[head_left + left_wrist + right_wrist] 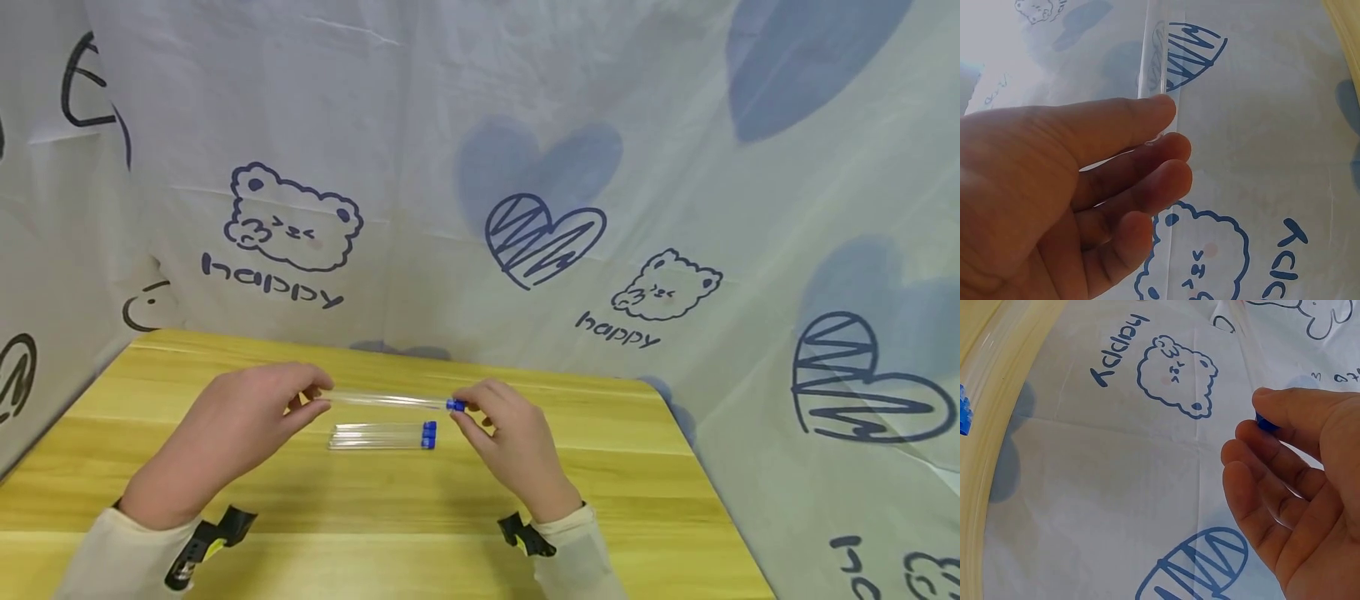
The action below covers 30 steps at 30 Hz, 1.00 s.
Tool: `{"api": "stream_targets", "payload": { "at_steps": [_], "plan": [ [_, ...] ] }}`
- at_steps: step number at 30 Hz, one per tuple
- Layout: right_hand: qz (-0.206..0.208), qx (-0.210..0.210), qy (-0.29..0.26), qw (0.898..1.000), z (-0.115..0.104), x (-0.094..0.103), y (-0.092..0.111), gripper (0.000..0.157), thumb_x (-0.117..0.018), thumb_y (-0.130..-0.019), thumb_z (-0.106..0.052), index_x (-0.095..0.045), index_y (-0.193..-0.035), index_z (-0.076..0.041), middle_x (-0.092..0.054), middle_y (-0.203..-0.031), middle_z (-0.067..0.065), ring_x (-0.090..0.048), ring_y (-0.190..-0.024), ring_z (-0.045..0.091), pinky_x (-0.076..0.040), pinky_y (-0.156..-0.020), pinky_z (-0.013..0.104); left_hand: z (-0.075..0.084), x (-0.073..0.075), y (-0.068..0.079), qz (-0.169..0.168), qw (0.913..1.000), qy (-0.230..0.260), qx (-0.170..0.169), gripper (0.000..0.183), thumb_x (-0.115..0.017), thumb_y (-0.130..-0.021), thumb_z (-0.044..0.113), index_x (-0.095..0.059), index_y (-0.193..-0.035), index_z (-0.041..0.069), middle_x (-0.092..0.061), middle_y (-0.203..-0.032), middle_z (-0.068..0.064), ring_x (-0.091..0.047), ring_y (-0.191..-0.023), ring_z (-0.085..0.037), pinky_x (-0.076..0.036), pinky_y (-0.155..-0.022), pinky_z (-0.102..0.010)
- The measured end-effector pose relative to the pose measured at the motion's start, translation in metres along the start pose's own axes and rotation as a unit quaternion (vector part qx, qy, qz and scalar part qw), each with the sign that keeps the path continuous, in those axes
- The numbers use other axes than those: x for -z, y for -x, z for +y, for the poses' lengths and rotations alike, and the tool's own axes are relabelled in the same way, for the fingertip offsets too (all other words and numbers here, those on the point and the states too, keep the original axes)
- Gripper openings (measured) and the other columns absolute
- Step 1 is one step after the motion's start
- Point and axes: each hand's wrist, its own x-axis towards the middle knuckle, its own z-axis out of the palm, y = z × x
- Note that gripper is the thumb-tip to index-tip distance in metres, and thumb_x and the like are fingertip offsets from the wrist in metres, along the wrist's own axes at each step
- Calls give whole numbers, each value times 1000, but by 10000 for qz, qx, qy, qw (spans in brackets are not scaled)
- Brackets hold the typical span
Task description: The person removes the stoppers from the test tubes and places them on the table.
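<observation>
A clear test tube [390,401] with a blue cap [455,405] is held level between both hands. At its left end, my left hand [251,417] pinches the bare tip between thumb and fingers; the left wrist view shows the clear tube [1154,56] rising from that pinch. My right hand [513,437] pinches the blue cap at the other end. In the right wrist view most of this cap [1265,423] is hidden by the thumb and forefinger. Just below the held tube, several similar capped tubes [378,436] lie side by side, caps to the right.
The yellow wood-grain table [360,533] reaches back to a pale cloth [420,275] printed with hearts, bears and lettering. More cloth hangs along the left and right sides. Black straps [198,550] with small mounts circle both wrists.
</observation>
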Motion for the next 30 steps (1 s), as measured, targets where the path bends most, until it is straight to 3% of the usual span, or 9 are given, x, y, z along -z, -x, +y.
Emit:
{"api": "stream_targets", "payload": {
  "at_steps": [11, 18, 30],
  "plan": [
    [-110, -60, -157, 9998, 2, -2, 0, 15, -76, -95, -13, -73, -110, -13, -71, -103, -4, -67, -88, 9, -58, -69, 22, -1, 2, 0, 150, 9998, -36, -157, 13, -79, -93, 22, -76, -104, 16, -74, -91, 8, -69, -76, -11, -58, -64, -36],
    [-192, -159, -120, 9996, 2, -1, 2, 17, -76, -95, -13, -74, -112, -14, -71, -103, -5, -66, -87, 6, -55, -69, 15, 0, 1, 0, 139, 9997, -10, -190, 13, -80, -92, 20, -76, -104, 16, -74, -90, 9, -68, -76, -10, -58, -65, -36],
    [-189, -79, -66, 9998, -3, -1, 1, 15, -77, -95, -14, -73, -110, -14, -70, -102, -5, -67, -87, 8, -56, -70, 17, 1, 3, 5, 132, 9999, -1, -104, 12, -80, -92, 20, -76, -103, 17, -74, -91, 9, -68, -77, -11, -59, -66, -37]
  ]
}}
